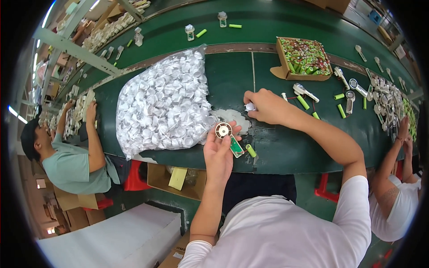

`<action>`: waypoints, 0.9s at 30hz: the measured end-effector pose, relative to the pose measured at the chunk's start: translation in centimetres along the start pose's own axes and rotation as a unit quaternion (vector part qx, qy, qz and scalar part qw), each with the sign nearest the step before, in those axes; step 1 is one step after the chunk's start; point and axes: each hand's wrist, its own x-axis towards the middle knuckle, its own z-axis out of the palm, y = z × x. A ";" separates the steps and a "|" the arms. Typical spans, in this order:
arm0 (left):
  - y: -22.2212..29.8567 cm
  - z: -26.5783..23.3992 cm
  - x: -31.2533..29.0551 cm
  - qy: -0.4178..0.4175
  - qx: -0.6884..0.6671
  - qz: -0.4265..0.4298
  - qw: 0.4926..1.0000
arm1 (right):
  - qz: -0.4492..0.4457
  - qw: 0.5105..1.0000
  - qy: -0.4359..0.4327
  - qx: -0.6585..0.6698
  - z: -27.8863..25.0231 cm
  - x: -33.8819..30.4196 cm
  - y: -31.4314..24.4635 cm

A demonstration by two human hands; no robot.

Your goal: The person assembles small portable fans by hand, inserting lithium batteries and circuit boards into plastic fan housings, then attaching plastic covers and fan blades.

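My left hand [218, 152] is closed on a small handheld device housing. Its round, ring-shaped end [223, 130] faces up, and a green circuit board [237, 146] sits in its handle. Just right of the handle lies a green cylindrical battery [251, 150]. Farther right, my right hand [267, 106] pinches a small white plastic cup [250, 107] between thumb and fingers, above the worn patch of the table. To the left of both hands stands a large clear bag [165, 102] full of similar white cup-shaped pieces.
A cardboard box [304, 58] of wired green batteries stands at the back right. Loose housings [306, 92] and batteries lie before it. Beyond runs a green conveyor [250, 33] carrying more parts. One co-worker [76, 156] works at left, another [395, 196] at right. An open carton [176, 181] sits below the table edge.
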 end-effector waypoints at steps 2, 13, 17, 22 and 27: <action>-0.2 0.4 0.4 0.001 -0.014 -0.071 0.997 | 0.022 0.993 0.023 0.116 -1.5 -0.6 -0.4; -1.3 3.6 2.0 -0.115 0.141 -0.065 0.981 | -0.066 0.954 0.123 0.266 -2.0 -5.2 -3.3; -1.7 4.0 2.2 -0.135 0.157 -0.052 0.977 | -0.079 0.951 0.141 0.262 -1.4 -6.0 -3.0; -1.0 4.4 2.2 -0.141 0.169 -0.034 0.975 | -0.091 0.965 0.212 0.126 -1.3 -6.6 -4.0; 0.0 4.8 2.3 -0.125 0.052 -0.049 0.990 | -0.065 0.954 0.212 0.202 -1.8 -6.5 -4.4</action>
